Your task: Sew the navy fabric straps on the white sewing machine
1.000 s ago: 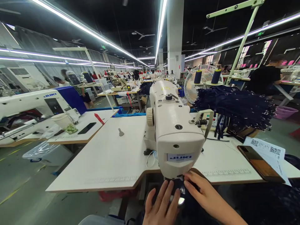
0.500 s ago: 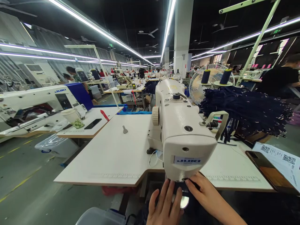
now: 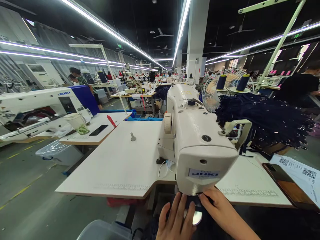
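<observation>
A cream Juki sewing machine (image 3: 197, 140) stands on a white table (image 3: 120, 163) straight ahead, its head end facing me. My left hand (image 3: 176, 220) lies flat with fingers stretched out on dark navy fabric (image 3: 200, 205) just below the machine head. My right hand (image 3: 217, 208) rests on the same fabric beside it, fingertips reaching under the head near the needle, which is hidden. A shiny metal plate (image 3: 197, 217) shows between the two hands.
A heap of navy straps (image 3: 265, 118) and two navy thread cones (image 3: 221, 81) sit right of the machine, with a fan (image 3: 233, 78) behind. A phone (image 3: 287, 185) and printed sheets (image 3: 300, 171) lie at far right. Another Juki machine (image 3: 37, 106), a cup (image 3: 76, 122) and people stand left.
My view has shifted slightly closer and left, so the machine looks larger. Both hands stay on the fabric under the machine head, almost unmoved.
</observation>
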### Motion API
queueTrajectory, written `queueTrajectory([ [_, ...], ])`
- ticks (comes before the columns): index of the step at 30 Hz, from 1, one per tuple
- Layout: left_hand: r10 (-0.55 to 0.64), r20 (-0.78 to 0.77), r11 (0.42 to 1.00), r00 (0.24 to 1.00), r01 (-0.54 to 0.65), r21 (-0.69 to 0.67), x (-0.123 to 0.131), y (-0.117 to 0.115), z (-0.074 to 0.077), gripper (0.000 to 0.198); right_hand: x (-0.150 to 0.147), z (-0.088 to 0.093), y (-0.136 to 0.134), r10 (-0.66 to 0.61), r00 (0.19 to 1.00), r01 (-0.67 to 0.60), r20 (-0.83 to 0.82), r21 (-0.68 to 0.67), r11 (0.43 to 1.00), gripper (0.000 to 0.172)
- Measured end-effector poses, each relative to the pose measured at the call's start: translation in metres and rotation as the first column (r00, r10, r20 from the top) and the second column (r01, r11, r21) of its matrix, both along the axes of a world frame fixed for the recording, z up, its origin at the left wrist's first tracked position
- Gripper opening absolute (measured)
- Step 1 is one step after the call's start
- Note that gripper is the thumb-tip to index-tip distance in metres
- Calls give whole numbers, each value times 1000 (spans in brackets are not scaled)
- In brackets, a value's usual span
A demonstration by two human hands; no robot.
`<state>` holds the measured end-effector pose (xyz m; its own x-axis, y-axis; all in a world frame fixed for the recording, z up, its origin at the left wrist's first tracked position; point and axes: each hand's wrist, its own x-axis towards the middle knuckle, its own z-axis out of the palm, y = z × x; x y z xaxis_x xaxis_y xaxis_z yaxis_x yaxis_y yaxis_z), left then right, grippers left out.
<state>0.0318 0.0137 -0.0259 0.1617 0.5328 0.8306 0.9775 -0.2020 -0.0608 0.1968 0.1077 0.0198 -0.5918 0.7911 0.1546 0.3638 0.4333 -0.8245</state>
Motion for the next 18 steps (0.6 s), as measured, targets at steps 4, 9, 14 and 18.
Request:
queueTrajectory([
  [4,1,24,1000,1000,-1,6,1,1,3,28,0,-6,1,-2,1000,2,-11,29,1000,31],
  [9,8,31,1000,999,-8,-7,2,1,3,28,1,-9,1,10,1000,-10,10,43,999,32],
  [14,2,37,1000,999,-3,18,1,1,0,28,1,-7,1,8,1000,-9,21,40,999,32],
  [18,30,-7,999,1000,-30,-44,-1,-2,5,31,1,-7,0,-22,999,22,26,12,1000,32],
])
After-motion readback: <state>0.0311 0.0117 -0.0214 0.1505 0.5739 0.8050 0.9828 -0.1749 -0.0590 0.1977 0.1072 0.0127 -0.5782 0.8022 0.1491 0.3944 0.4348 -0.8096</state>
